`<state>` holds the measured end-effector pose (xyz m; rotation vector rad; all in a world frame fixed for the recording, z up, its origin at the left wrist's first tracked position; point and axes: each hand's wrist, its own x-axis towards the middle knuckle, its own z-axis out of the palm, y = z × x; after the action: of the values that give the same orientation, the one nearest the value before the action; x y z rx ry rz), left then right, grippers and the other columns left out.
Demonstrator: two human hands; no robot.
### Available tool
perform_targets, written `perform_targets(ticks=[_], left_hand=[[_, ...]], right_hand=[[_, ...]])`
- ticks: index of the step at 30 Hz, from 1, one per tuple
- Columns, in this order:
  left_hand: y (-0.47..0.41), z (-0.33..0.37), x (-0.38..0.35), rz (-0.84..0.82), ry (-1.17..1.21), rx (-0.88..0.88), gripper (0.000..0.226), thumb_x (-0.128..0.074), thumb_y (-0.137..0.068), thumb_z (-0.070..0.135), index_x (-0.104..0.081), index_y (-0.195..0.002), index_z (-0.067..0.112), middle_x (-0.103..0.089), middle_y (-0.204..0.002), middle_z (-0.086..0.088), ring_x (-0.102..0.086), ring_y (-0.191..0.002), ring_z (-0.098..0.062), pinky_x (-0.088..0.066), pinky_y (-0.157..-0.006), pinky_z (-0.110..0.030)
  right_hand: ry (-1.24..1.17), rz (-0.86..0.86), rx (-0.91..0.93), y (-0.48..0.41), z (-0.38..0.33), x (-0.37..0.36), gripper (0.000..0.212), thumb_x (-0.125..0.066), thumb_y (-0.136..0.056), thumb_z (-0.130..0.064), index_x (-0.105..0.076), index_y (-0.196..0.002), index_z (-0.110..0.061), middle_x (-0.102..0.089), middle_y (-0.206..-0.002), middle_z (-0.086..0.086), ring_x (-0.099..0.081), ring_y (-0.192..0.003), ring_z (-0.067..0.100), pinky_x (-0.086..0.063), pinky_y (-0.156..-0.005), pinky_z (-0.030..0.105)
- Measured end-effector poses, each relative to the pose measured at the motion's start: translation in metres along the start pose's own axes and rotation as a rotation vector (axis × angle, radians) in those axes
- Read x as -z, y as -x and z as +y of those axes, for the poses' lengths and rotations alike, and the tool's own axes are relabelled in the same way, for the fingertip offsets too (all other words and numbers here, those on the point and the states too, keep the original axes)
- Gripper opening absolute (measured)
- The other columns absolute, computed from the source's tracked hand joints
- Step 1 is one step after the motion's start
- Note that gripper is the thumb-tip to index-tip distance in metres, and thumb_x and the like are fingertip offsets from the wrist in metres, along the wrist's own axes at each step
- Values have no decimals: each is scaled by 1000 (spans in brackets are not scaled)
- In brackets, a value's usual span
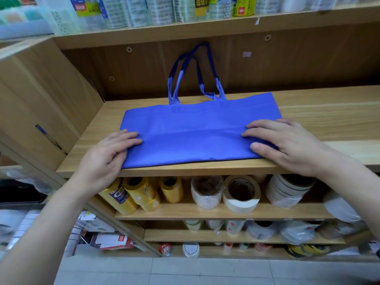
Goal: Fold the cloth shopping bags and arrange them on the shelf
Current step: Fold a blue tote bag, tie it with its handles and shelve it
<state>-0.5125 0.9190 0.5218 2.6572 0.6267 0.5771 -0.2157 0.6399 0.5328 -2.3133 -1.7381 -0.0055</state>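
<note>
Lying flat on the wooden shelf [329, 120], the blue bag [195, 138] had its near edge along the shelf's front lip; its handles [194, 66] leaned up against the back panel; the left hand [109, 155] pressed the bag's left end, fingers nearly straight; the right hand [287, 142] pressed the right end, fingers flat, thumb on the cloth; rolls of tape [240, 194] sat on the board below.
</note>
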Motion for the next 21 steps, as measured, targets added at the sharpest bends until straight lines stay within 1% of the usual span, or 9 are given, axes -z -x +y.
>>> perform_targets(ticks=[1, 4, 7, 9, 11, 14, 16, 19, 21], left_hand=[[-1, -2, 3, -76, 20, 20, 33, -52, -99, 24, -58, -131, 29, -48, -145, 11, -32, -142, -8, -17, -115, -21], [-1, -7, 14, -296, -36, 25, 79, -59, -74, 76, -34, -142, 46, -23, -150, 33, -10, -143, 10, -8, -116, -20], [1, -8, 19, -294, -63, -27, 89, -80, -66, 50, -35, -142, 45, -27, -150, 29, -16, -143, 8, -8, -113, -10], [3, -10, 22, -265, -20, -45, 79, -83, -72, 23, -44, -138, 41, -38, -146, 27, -26, -139, 10, -13, -111, -5], [9, -17, 26, -211, 121, 26, 71, -78, -78, 1, -57, -129, 46, -52, -136, 29, -38, -132, 11, -26, -111, -12], [16, -21, 27, -81, 316, 191, 67, -62, -85, -13, -72, -105, 49, -68, -116, 24, -57, -116, 7, -47, -99, -18], [16, -18, 22, 16, 308, 223, 55, -62, -90, -2, -73, -95, 52, -72, -101, 21, -63, -100, 5, -54, -84, -21], [12, -14, 18, 142, 316, 320, 34, -63, -94, 27, -67, -80, 58, -71, -83, 21, -61, -78, 10, -43, -70, -25], [9, -13, 15, 172, 302, 341, 20, -57, -96, 42, -65, -83, 56, -68, -82, 29, -59, -77, 13, -40, -68, -26]], right_hand=[[-19, -85, -33, 0, 1, 2, 70, -21, -83, -83, -48, -136, -45, -43, -147, -17, -37, -137, 5, -24, -115, 40], [-26, -204, -23, 4, 12, 5, 91, -30, -59, -98, -28, -141, -58, -16, -155, -32, -6, -144, -11, -3, -120, 30], [-36, -309, 11, 6, 20, 16, 95, -50, -54, -96, -21, -140, -66, -4, -149, -44, 5, -140, -19, 0, -117, 24], [-90, -349, 10, 7, 25, 25, 93, -64, -55, -86, -23, -137, -70, -10, -146, -50, -1, -137, -23, -5, -115, 23], [-219, -367, 8, 8, 33, 30, 81, -69, -59, -76, -33, -131, -72, -20, -143, -51, -11, -135, -25, -10, -114, 21], [-409, -390, 14, 11, 44, 33, 65, -66, -66, -79, -50, -126, -64, -37, -141, -43, -24, -137, -17, -16, -118, 19], [-521, -360, -61, 12, 49, 36, 68, -66, -59, -85, -60, -121, -57, -53, -134, -34, -39, -133, -11, -23, -111, 11], [-653, -141, -252, 12, 55, 35, 69, -71, -51, -85, -73, -105, -43, -74, -96, -15, -66, -92, 0, -44, -82, 8], [-748, 31, -326, 9, 54, 28, 48, -75, -69, -60, -74, -104, -28, -76, -89, -8, -69, -84, 5, -49, -78, 14]])
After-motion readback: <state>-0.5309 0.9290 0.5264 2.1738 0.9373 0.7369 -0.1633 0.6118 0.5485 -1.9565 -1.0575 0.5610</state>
